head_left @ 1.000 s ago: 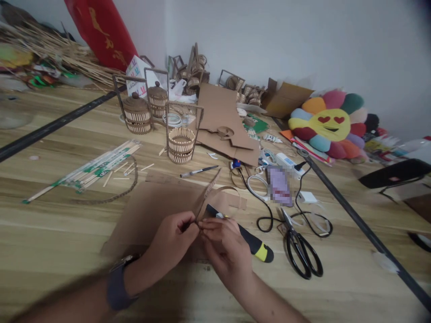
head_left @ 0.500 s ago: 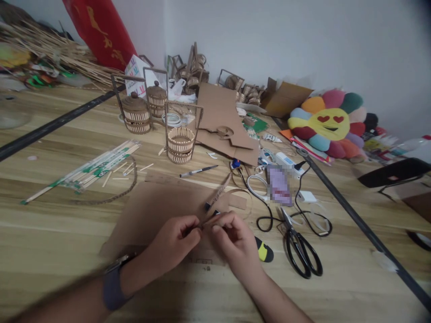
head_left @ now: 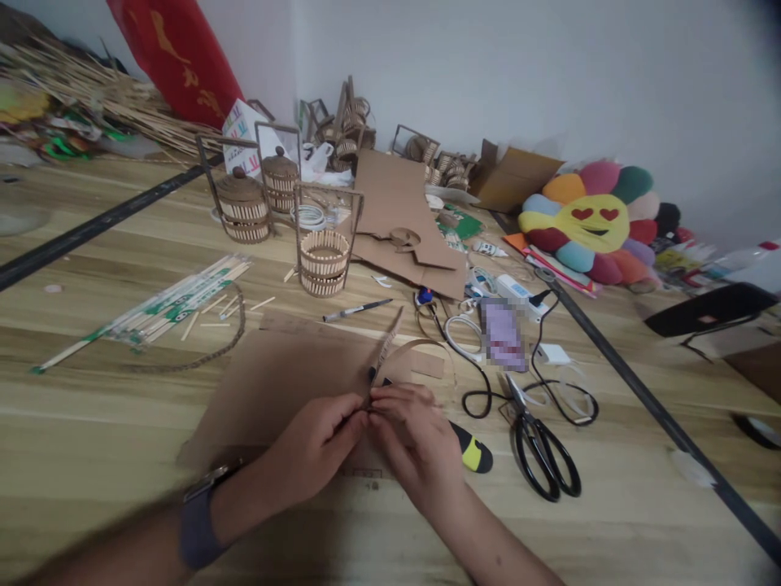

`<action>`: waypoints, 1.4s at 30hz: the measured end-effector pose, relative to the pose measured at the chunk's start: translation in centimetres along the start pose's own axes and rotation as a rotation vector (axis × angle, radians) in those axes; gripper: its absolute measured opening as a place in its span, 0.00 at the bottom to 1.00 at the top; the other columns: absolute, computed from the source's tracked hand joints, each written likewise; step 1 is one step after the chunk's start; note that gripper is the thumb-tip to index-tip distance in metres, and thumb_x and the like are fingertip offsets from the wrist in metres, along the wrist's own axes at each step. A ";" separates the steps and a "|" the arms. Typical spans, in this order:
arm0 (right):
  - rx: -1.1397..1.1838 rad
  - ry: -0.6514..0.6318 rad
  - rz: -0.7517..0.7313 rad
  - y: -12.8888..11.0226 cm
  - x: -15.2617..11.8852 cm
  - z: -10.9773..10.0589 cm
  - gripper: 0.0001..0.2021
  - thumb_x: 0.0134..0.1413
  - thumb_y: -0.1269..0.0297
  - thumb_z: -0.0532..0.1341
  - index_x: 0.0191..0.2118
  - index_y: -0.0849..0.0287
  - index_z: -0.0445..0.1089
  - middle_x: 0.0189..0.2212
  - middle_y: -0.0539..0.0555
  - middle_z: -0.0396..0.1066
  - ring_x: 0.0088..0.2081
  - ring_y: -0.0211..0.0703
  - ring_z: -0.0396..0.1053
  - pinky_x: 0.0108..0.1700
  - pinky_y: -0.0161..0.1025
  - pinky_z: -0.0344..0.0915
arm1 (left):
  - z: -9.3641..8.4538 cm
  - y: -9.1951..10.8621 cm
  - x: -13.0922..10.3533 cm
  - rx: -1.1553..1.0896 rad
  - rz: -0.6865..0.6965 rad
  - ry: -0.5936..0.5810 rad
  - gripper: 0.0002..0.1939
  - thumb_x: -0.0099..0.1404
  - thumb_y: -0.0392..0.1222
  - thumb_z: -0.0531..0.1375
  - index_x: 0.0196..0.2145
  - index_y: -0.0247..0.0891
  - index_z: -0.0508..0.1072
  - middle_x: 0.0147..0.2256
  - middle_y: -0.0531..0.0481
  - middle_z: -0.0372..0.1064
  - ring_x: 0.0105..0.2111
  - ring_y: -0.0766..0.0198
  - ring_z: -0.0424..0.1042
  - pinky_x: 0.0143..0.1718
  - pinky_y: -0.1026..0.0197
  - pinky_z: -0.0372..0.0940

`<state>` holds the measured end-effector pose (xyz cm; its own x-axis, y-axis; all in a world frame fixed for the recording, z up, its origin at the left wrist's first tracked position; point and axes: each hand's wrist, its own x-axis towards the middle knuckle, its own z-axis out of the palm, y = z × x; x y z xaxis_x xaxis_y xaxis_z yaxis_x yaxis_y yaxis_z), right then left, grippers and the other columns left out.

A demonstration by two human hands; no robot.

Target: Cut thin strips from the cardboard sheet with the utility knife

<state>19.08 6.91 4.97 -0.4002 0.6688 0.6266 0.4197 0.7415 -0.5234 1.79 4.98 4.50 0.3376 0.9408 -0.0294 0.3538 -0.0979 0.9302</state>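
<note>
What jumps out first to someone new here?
Probably the flower-shaped plush cushion with multicoloured petals and heart eyes, against the wall at right. Next, the tilted red banner with gold characters at upper left, then the large black-handled scissors lying right of the two hands.

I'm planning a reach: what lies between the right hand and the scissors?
The head view shows a black-and-yellow handle between the right hand and the scissors.
</note>
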 end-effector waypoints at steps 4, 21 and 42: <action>-0.029 0.021 0.004 -0.2 -0.1 -0.1 0.09 0.57 0.74 0.60 0.40 0.53 0.71 0.37 0.51 0.79 0.39 0.44 0.76 0.43 0.43 0.69 | 0.0 0.1 -0.1 0.021 0.050 0.003 0.16 0.70 0.46 0.47 0.26 0.40 0.62 0.21 0.55 0.62 0.23 0.64 0.63 0.26 0.64 0.54; 0.239 0.061 0.278 -0.3 0.1 -0.4 0.06 0.61 0.69 0.58 0.33 0.54 0.70 0.31 0.51 0.78 0.34 0.41 0.75 0.37 0.38 0.70 | -0.8 -0.7 0.1 0.064 0.204 -0.080 0.13 0.70 0.41 0.46 0.27 0.40 0.60 0.26 0.54 0.60 0.28 0.63 0.61 0.33 0.63 0.55; -0.081 0.027 -0.066 0.0 -0.3 0.1 0.09 0.57 0.74 0.61 0.42 0.55 0.71 0.39 0.54 0.78 0.42 0.45 0.75 0.46 0.44 0.68 | -0.1 -0.4 0.2 0.028 0.075 0.027 0.18 0.71 0.48 0.47 0.25 0.39 0.62 0.22 0.55 0.62 0.24 0.65 0.63 0.26 0.64 0.53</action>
<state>19.11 6.69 4.72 -0.4071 0.6165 0.6740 0.4580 0.7762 -0.4334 1.61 5.26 4.17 0.3407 0.9388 0.0503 0.3526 -0.1772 0.9188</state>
